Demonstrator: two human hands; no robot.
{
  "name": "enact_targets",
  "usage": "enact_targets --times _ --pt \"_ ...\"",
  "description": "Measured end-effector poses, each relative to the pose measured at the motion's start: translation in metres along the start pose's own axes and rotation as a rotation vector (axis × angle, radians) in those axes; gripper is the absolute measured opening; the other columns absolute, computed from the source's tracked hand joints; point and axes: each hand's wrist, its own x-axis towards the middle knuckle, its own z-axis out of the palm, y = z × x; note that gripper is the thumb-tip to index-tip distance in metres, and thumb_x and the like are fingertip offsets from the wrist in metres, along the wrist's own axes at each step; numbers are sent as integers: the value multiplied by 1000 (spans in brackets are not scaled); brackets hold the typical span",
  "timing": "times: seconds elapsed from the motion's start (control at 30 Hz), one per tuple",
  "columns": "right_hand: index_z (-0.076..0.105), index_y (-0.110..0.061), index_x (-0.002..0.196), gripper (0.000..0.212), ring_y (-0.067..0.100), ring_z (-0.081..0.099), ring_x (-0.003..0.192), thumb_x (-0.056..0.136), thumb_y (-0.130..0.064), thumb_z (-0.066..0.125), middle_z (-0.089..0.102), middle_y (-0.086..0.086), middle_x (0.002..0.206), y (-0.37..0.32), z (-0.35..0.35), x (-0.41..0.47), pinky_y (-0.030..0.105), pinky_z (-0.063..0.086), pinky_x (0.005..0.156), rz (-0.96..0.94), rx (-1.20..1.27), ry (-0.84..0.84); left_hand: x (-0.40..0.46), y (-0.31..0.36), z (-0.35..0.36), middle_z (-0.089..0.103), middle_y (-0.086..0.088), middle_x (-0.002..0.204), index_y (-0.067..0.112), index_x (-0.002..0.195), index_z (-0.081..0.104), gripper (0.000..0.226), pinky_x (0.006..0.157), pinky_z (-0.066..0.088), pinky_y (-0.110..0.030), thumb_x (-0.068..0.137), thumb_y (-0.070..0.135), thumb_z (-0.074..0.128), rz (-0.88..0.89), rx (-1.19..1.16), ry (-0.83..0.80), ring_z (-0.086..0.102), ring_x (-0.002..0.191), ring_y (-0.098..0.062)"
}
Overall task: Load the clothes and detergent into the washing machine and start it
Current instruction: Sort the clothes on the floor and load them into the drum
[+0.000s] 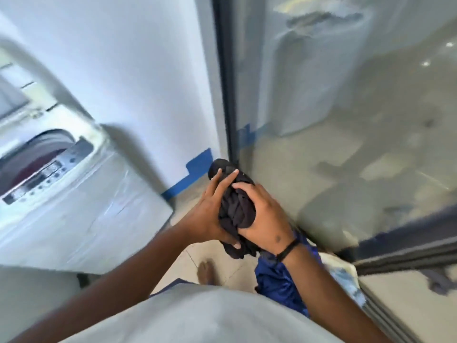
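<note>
1. Between both hands: a bunched black garment (236,206), held above the floor.
2. Left hand (210,214): fingers wrapped round the garment's left side.
3. Right hand (265,216): fingers curled over its right side.
4. Left of the hands: washing machine (74,194), lid open, dark red clothing inside.
5. Below the right hand: blue cloth (282,280).

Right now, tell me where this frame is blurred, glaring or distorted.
Head view: motion blur smears the washing machine at left; the hands and dark garment are sharper; the glass door at right shows hazy reflections and small bright glare spots; the wide-angle lens bends the door frame and wall edges.
</note>
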Motion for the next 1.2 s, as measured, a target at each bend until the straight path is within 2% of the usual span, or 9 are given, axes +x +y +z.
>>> enact_targets --times 0.1,0.17,0.33,0.5,0.6,0.7,0.9,1.07,1.2 --pt "46 -38 138 78 16 59 115 68 -27 77 51 -9 135 -34 32 24 38 54 91 -155 -18 -77 -33 -29 -23 27 2 158 39 155 17 138 117 34 -49 45 43 100 34 -86 229 27 148 -17" --pt "38 -38 146 87 16 56 120 68 -24 76 49 -9 138 -56 50 41 38 53 94 -233 -40 -145 -51 -46 -36 39 3 150 29 153 25 128 112 40 -49 49 36 100 11 -145 358 40 140 -16" --pt "1 -42 156 116 16 50 129 71 -22 77 42 -9 149 -124 119 97 41 55 92 -361 -77 -248 -91 -110 -95 43 4 150 25 153 27 122 111 42 -49 54 35 98 -72 -207 582 44 139 -17" --pt "-15 -48 151 126 22 52 127 71 -28 80 43 -2 151 -202 218 151 45 54 91 -469 -57 -288 -141 -185 -180 48 -1 147 15 152 31 120 111 41 -49 54 33 98 -108 -196 758 48 137 -22" --pt "-10 -45 154 123 20 50 129 71 -29 80 42 -3 152 -250 276 176 45 55 92 -558 -54 -348 -179 -229 -221 49 -1 146 13 152 32 116 110 42 -49 57 30 96 -153 -207 857 49 136 -23" --pt "5 -39 157 114 12 47 133 72 -25 80 38 -11 153 -288 316 192 40 55 95 -623 2 -410 -213 -257 -248 45 9 149 25 154 28 119 107 45 -45 56 32 96 -247 -166 934 46 137 -15" --pt "22 -26 157 107 5 40 137 70 -16 84 38 -6 151 -333 371 225 14 40 105 -709 101 -530 -249 -290 -288 41 15 149 34 153 26 118 102 49 -44 56 31 94 -329 -93 1058 45 136 -10" --pt "40 -22 149 92 11 47 132 69 -9 83 47 2 139 -356 412 269 32 44 108 -764 178 -536 -256 -316 -322 37 12 150 38 153 24 113 99 50 -49 60 26 86 -405 -66 1148 39 140 -14" --pt "50 -14 139 80 16 50 130 68 -3 84 52 2 135 -368 452 305 42 44 108 -745 300 -501 -261 -355 -353 17 9 164 47 156 12 124 112 40 -50 58 27 86 -483 -127 1118 15 153 -11"
